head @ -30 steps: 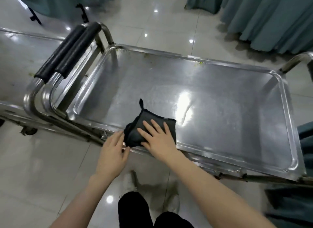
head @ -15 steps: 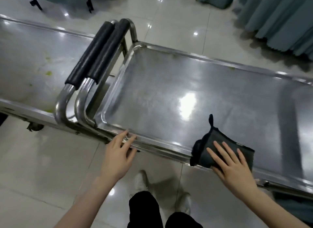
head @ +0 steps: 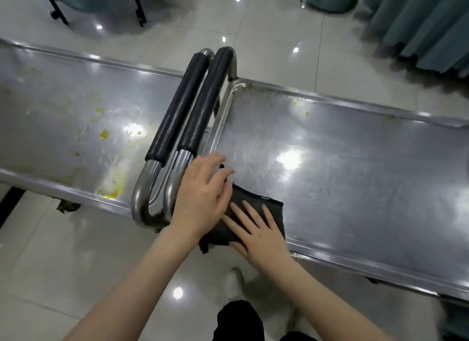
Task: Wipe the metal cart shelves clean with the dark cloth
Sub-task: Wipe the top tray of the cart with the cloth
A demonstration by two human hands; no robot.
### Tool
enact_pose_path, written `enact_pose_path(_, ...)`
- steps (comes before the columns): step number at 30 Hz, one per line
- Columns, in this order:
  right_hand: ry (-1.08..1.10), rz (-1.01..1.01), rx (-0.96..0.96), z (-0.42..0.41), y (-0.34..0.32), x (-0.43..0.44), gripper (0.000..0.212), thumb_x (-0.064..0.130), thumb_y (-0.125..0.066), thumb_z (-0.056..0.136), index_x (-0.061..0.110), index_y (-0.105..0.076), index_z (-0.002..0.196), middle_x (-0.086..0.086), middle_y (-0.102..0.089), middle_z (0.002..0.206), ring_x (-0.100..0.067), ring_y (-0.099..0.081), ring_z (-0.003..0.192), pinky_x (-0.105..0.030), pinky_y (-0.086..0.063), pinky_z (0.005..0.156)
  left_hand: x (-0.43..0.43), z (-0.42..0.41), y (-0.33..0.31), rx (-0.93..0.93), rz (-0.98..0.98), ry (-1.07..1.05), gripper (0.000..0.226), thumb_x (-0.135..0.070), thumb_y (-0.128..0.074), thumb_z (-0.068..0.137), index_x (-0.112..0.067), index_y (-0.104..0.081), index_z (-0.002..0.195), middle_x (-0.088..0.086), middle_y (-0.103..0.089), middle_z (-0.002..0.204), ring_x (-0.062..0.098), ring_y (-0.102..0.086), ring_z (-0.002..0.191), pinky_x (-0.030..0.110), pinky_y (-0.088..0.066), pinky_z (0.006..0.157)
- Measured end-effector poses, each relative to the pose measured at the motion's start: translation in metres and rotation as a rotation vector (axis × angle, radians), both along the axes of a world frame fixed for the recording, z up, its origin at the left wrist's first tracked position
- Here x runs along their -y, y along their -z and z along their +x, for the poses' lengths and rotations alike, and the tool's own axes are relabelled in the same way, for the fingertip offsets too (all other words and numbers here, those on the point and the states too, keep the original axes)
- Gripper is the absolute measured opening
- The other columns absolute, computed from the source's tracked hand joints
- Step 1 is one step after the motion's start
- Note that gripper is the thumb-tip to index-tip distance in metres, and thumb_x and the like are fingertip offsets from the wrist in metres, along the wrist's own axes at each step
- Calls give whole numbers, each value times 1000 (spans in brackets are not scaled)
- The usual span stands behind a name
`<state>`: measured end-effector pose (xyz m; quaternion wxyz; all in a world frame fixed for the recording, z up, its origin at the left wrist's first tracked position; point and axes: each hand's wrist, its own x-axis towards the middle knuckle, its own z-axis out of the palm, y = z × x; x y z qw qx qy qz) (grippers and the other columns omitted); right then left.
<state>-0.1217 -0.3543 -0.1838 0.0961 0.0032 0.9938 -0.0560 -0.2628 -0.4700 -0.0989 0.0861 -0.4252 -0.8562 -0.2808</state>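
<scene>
Because the dark folded cloth (head: 271,211) overhangs the near-left corner of the stainless-steel cart shelf (head: 355,188), it may slide off the rim. Your right hand (head: 258,234) and left hand (head: 203,196) rest flat on it, fingers extended, gripping nothing. Yellow residue (head: 296,102) along the far edge may smear.

The cloth (head: 269,209) lies under left hand (head: 203,201) and right hand (head: 258,236) at near-left corner of right shelf (head: 355,168).
</scene>
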Motion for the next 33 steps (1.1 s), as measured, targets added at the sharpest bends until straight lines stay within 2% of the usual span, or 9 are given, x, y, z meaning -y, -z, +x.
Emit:
enact_pose_path(3,89,29,-1,55,6,-43,58,56,-41,95,34,-38,149,3,-32,158,-22,-28,146,-54,-28,112,-22,-45,-23,-18,-10,-53,20,-17,-58,93,-7,-69,107,10,-65,118,29,-50,128,45,-33,112)
enact_pose_path(7,213,43,53,80,0,-66,61,60,-30,97,36,-27,152,3,-29,159,-19,-16,149,-52,-21,113,-41,-91,-33,109,-145,28,32,-19,-52,98,-7,-60,127,13,-47,145,26,-28,145,39,-23,119)
enact_pose_path(12,156,-26,-18,-11,-2,4,58,58,-33,96,35,-37,149,3,-31,158,-25,-26,147,-54,-19,111,-42,-96,-25,99,-194,27,43,-31,-45,101,-11,-49,139,9,-35,154,21,-20,148,35,-13,122)
enact_pose_path(16,160,-158,-32,-95,5,36,57,54,-25,100,36,-23,154,5,-15,163,-22,-8,151,-58,-5,119,-42,-98,-26,145,-147,-8,47,-35,-43,101,-15,-44,144,5,-35,154,18,-20,147,37,-17,121)
enact_pose_path(19,221,-99,-25,-120,12,11,59,59,-15,99,38,-10,155,8,-3,164,-18,6,151,-55,-1,120,-41,-99,-25,186,-156,-20,49,-38,-41,100,-18,-41,145,2,-33,156,16,-19,147,36,-18,121)
enact_pose_path(22,371,-46,-24,-105,12,-32,63,63,-13,97,40,-1,155,10,6,163,-16,10,150,-53,-2,120,-42,-99,-24,127,-207,-18,50,-38,-43,100,-14,-41,145,6,-32,156,20,-21,147,37,-19,121)
enact_pose_path(26,772,34,-11,-10,10,-97,67,65,-12,94,38,-9,155,7,-9,164,-18,-7,151,-52,-10,119,-48,-104,-26,97,-199,-45,51,-35,-51,97,-7,-47,139,15,-35,153,29,-27,145,39,-21,118)
enact_pose_path(30,1096,19,94,29,10,-118,61,67,5,92,43,15,147,6,0,165,-18,2,151,-54,-7,119,-62,-133,-30,84,-206,29,52,-33,-52,97,-6,-45,141,13,-32,155,25,-18,149,31,-11,119)
enact_pose_path(33,890,-14,13,-22,5,-82,65,59,-16,93,34,-20,153,0,-22,161,-25,-20,149,-58,-17,116,-66,-143,-28,126,-217,55,54,-33,-50,98,-6,-42,144,11,-27,158,21,-13,150,31,-11,121)
